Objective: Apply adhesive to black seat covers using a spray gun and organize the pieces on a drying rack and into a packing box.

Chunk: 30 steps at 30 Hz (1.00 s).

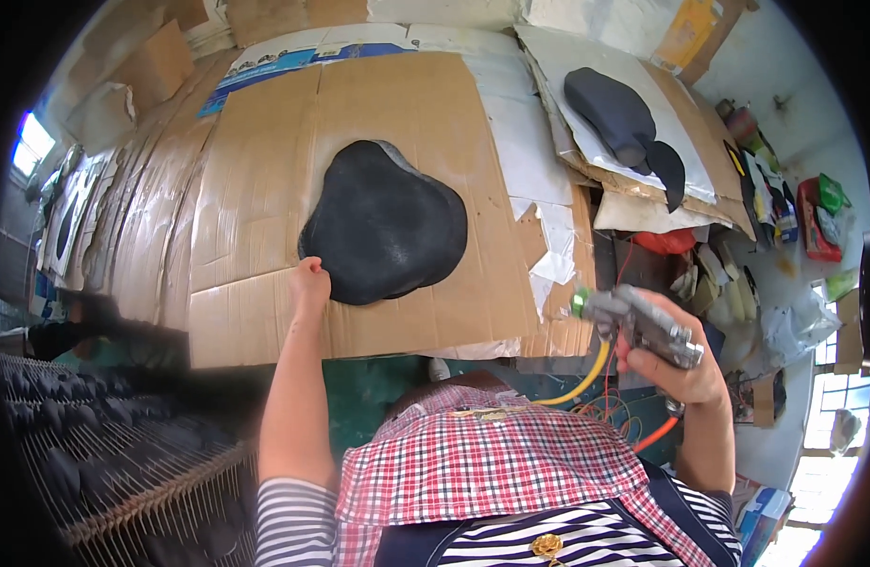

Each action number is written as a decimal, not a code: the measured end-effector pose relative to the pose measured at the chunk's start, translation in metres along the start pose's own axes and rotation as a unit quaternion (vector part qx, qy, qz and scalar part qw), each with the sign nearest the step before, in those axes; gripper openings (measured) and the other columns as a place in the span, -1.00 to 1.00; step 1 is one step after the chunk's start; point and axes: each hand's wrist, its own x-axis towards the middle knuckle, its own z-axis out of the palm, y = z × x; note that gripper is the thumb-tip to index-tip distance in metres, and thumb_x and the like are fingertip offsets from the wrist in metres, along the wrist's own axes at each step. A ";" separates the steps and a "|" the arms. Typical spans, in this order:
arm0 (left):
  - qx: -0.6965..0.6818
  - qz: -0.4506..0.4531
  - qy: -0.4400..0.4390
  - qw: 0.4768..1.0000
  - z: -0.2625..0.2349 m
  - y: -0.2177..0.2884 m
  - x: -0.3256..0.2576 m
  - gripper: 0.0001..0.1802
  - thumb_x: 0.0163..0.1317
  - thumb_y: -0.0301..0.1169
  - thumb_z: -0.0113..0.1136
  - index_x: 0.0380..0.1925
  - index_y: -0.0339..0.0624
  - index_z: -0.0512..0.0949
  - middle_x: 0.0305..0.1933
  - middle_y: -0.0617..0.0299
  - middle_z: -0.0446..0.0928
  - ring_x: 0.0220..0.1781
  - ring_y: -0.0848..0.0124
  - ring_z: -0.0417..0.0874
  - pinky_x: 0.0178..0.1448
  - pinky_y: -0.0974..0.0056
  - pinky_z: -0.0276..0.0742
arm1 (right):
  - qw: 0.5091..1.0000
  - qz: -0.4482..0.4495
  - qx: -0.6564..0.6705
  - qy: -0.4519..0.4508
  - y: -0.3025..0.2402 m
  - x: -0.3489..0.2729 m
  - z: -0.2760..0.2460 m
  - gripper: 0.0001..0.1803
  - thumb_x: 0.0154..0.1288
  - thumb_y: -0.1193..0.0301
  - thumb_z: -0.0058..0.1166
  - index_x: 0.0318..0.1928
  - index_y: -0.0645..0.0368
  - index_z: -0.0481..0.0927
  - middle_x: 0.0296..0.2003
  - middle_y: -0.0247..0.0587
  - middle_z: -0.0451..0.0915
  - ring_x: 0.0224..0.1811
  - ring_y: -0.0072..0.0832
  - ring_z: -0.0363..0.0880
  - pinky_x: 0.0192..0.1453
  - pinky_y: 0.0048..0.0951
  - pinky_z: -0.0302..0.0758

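A black, rounded three-lobed piece (388, 222), shaped like a saddle cover, lies on a brown cardboard sheet (255, 189). At its near left corner, the fingers of my left hand (310, 285) are pinched together on the edge. My right hand (685, 364) is wrapped round a metal spray gun (643, 326), raised off the cardboard's near right corner. The gun's nozzle, with a green tip, points left. A yellow hose (586, 378) and an orange hose (657, 435) hang below it.
At the back right, dark saddle-shaped pieces (610, 113) lie on another stack of sheets. A rack (123, 501) with several black pieces stands at the lower left. Coiled hoses (610, 411) are near the floor. Bags (822, 217) hang on the right wall.
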 end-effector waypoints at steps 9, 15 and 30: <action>0.262 -0.088 0.017 0.961 0.019 0.033 0.004 -0.70 0.07 -0.49 0.02 -0.14 -0.14 0.53 -0.01 0.01 0.50 0.04 0.09 0.51 0.08 0.16 0.46 | 0.999 0.001 -0.003 0.033 0.011 -0.015 -0.022 -0.39 0.01 0.61 0.19 0.15 0.33 0.34 -0.32 -0.23 0.52 -0.29 -0.62 0.45 -0.27 -0.59 0.42; 0.231 -0.101 0.018 0.967 0.016 0.030 0.005 -0.85 0.07 -0.42 0.05 -0.40 -0.18 0.58 -0.18 0.06 0.58 -0.13 0.10 0.59 -0.03 0.11 0.52 | 0.999 0.021 0.033 0.005 0.019 -0.022 -0.036 -0.36 0.05 0.62 0.14 0.19 0.35 0.26 -0.31 -0.19 0.51 -0.31 -0.57 0.48 -0.20 -0.50 0.48; -0.318 -0.270 0.045 0.908 0.028 0.018 0.005 -0.65 0.02 -0.48 0.17 -0.13 -0.19 0.44 -0.30 0.26 0.48 -0.33 0.40 0.49 -0.35 0.27 0.44 | 0.994 -0.017 0.082 0.074 0.030 0.000 -0.027 -0.35 0.06 0.55 0.15 0.20 0.33 0.26 -0.38 -0.15 0.53 -0.37 -0.51 0.52 -0.27 -0.50 0.47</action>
